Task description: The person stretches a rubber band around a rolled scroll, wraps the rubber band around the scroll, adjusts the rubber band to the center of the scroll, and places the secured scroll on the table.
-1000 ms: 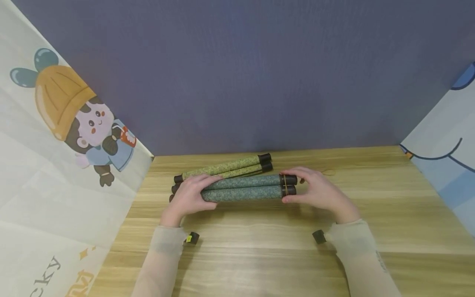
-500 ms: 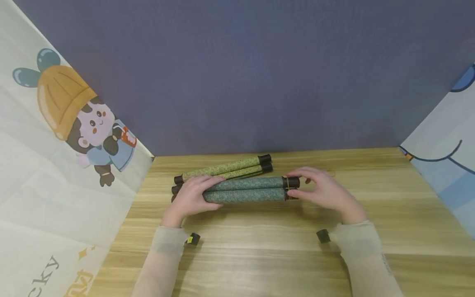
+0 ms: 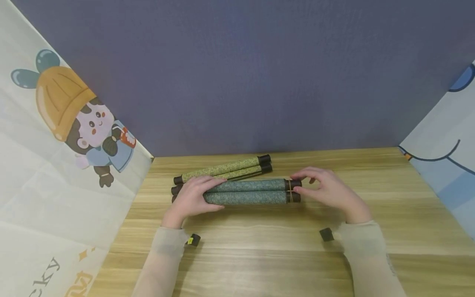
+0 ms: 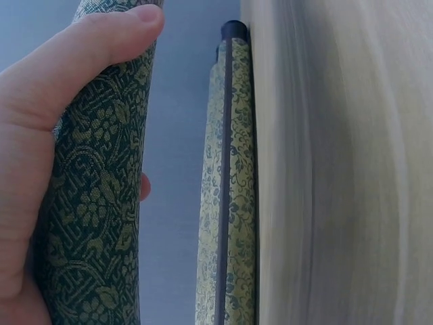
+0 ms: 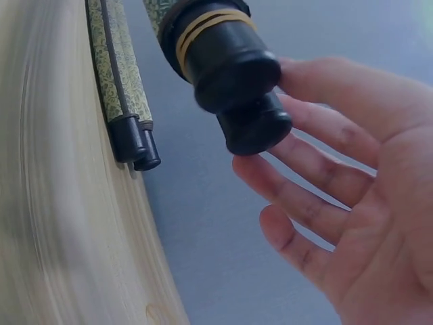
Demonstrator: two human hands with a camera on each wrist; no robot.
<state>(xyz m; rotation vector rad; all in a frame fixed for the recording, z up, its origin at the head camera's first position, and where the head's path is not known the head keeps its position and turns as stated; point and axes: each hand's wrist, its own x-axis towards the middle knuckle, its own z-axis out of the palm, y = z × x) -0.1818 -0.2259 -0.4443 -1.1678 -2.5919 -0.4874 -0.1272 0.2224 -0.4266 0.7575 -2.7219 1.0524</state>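
Two rolled green brocade scrolls (image 3: 246, 192) with black end knobs lie side by side, held above the table. A thin tan rubber band (image 5: 213, 26) circles both at their right ends. My left hand (image 3: 193, 197) grips the pair near the left end, thumb on the near side; its palm hides part of them. At the right end, my right hand (image 3: 326, 192) pinches a black knob between thumb and fingers, seen close in the right wrist view. Behind them, two yellow-green scrolls (image 3: 226, 167) rest on the table, partly covered by the left hand.
The wooden table (image 3: 252, 255) runs up to a dark blue-grey panel (image 3: 241, 82) at the back. Printed white cloths stand at both sides, with a cartoon figure on the left cloth (image 3: 29, 165). A loose rubber band (image 5: 153, 313) lies on the table near the right hand.
The green scrolls have shifted slightly right and toward me. My right hand has slid right, its thumb going from below the near knob to the far knob. The yellow-green scrolls stay put.
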